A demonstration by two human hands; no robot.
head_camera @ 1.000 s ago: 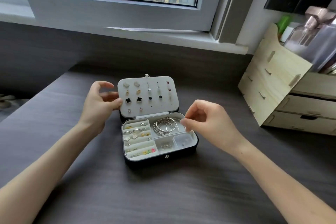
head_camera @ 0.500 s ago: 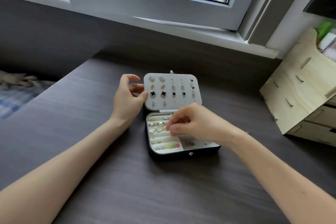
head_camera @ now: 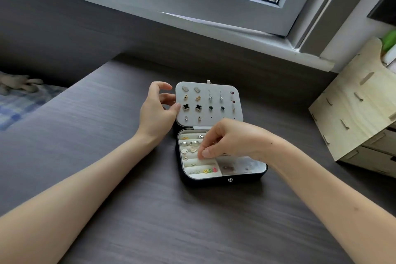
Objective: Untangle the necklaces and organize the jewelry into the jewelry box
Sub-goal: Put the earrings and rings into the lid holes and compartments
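The jewelry box [head_camera: 205, 180] is sitting open on the dark wooden desk [head_camera: 150, 221], its lid [head_camera: 214, 121] standing upright with earrings [head_camera: 186, 106] pinned in rows. The left hand [head_camera: 157, 111] is pinching the lid's left edge, while the right hand [head_camera: 231, 141] is hovering over the ring rolls [head_camera: 192, 162], thumb and forefinger pressed together; whether they are gripping anything cannot be told.

open black jewelry box [head_camera: 214, 180]: earrings [head_camera: 198, 107] pinned on its raised lid [head_camera: 215, 122], pinched by the left hand [head_camera: 157, 111]; rings [head_camera: 194, 143] slotted under the right hand [head_camera: 231, 141].
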